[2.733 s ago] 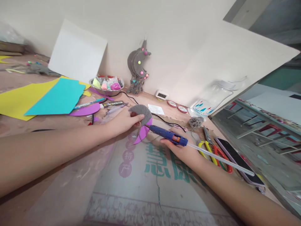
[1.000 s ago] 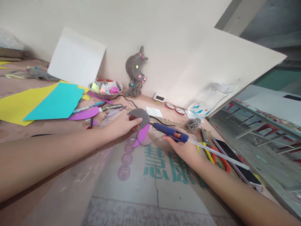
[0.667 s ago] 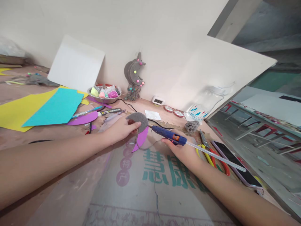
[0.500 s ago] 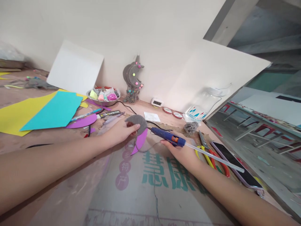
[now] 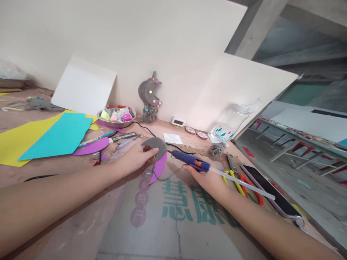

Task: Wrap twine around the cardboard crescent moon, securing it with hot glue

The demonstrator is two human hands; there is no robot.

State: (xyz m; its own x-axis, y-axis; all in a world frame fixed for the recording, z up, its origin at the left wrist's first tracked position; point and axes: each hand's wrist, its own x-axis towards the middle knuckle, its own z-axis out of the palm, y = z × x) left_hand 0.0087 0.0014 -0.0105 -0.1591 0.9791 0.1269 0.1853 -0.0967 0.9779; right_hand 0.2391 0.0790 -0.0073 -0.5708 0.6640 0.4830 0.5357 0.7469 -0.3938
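My left hand pinches a crescent moon cutout, its upper part wound with grey yarn and its lower tip bare purple. My right hand grips a blue hot glue gun, whose nozzle points at the crescent's right edge. From the back of the gun a long clear glue stick sticks out. A loose strand of grey yarn runs from the crescent toward my right hand. Under both hands lies a printed plastic sheet.
Scissors and a phone lie at the right, near a yarn ball and a plastic jar. A finished moon ornament leans on the wall. Coloured sheets and a bowl of clay are at the left.
The camera view has shifted slightly, so the scene sits a little lower and further left. Both hands keep their holds, with the glue gun's nozzle still by the crescent.
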